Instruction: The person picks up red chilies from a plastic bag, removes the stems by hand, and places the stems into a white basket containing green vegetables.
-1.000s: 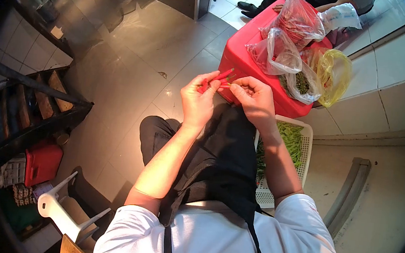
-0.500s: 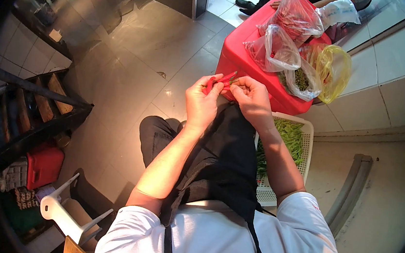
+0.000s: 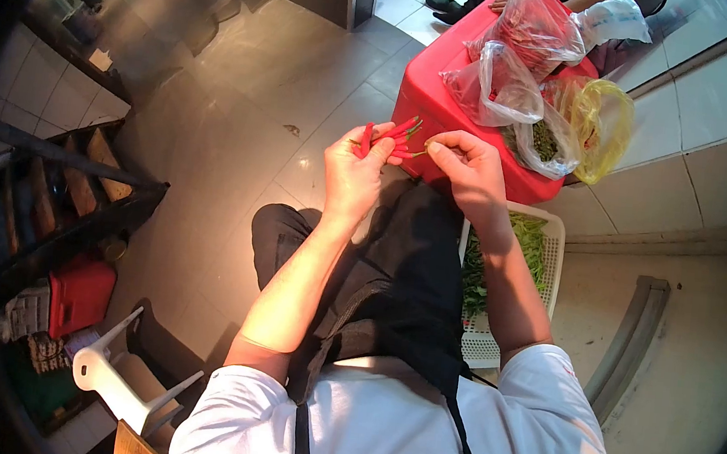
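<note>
Several red chili peppers (image 3: 400, 132) are held in my left hand (image 3: 354, 167), its fingers closed round them over my lap. My right hand (image 3: 472, 169) pinches the thin green stem of one chili between thumb and fingertips, just right of the bunch. Both hands are near the front edge of a red box (image 3: 434, 85). On that box lie a clear plastic bag with red contents (image 3: 531, 33), an open clear bag with dark green contents (image 3: 544, 144) and a yellow bag (image 3: 604, 132).
A white basket (image 3: 555, 254) of green leaves (image 3: 530, 243) stands right of my legs. A white plastic chair (image 3: 117, 378) and a red container (image 3: 81, 296) are at lower left. Another person's shoe (image 3: 446, 9) and arm show beyond the red box.
My hands have moved apart, the left one leftward and the right one slightly right. The chilies and the pinched stem show more clearly between them.
</note>
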